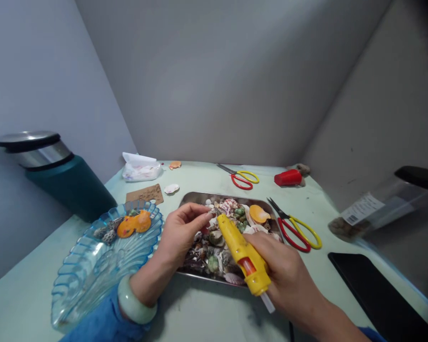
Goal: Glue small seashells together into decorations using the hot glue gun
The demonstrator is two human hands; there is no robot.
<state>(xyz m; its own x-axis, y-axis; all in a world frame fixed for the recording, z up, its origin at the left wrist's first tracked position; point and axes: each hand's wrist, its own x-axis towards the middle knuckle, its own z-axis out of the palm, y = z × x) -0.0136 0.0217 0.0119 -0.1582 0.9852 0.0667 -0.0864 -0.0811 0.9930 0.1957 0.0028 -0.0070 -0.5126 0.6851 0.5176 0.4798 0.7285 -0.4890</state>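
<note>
My right hand (288, 280) grips a yellow glue gun (241, 249), its nozzle pointing up-left at a small shell (211, 212) pinched between the fingertips of my left hand (180, 232). Both hands hover over a metal tray (196, 196) filled with several mixed seashells. A pale bangle (135, 304) circles my left wrist. To the left stands a blue shell-shaped glass dish (92, 266) holding orange scallop shells (133, 223) and a few speckled shells.
Red-and-yellow scissors (297, 228) lie right of the tray, another pair (242, 178) behind it. A red cap-like object (288, 177), cork card (145, 194), plastic bag (141, 168), teal flask (57, 175), clear jar (378, 209) and black slab (374, 294) ring the table.
</note>
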